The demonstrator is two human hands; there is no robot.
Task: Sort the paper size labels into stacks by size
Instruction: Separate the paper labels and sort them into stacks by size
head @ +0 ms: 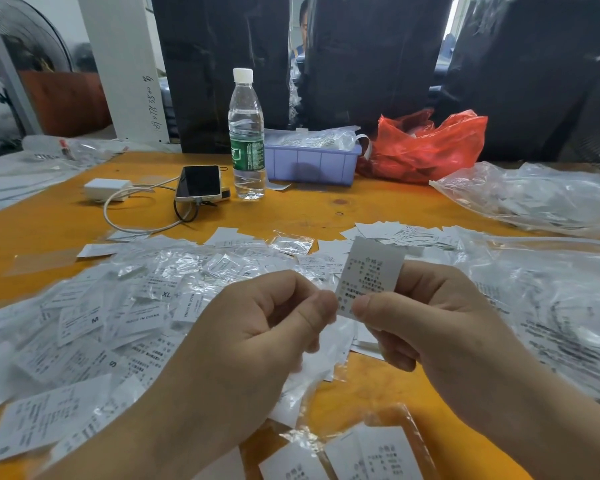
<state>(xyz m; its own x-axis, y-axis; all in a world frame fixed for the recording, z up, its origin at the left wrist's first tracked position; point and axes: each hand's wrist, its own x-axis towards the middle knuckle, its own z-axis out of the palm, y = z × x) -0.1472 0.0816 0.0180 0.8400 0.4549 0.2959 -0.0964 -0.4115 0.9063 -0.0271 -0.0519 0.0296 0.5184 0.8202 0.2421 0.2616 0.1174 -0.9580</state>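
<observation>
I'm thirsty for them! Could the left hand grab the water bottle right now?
Probably not yet: the left hand is pinching the label with the right hand. Once freed, the bottle stands unblocked beyond the label pile.

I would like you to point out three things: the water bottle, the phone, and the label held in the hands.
water bottle [247, 157]: head view, on its green wrapper.
phone [199, 182]: head view, middle of its dark screen.
held label [369, 271]: head view, on its printed face above the fingers.
</observation>
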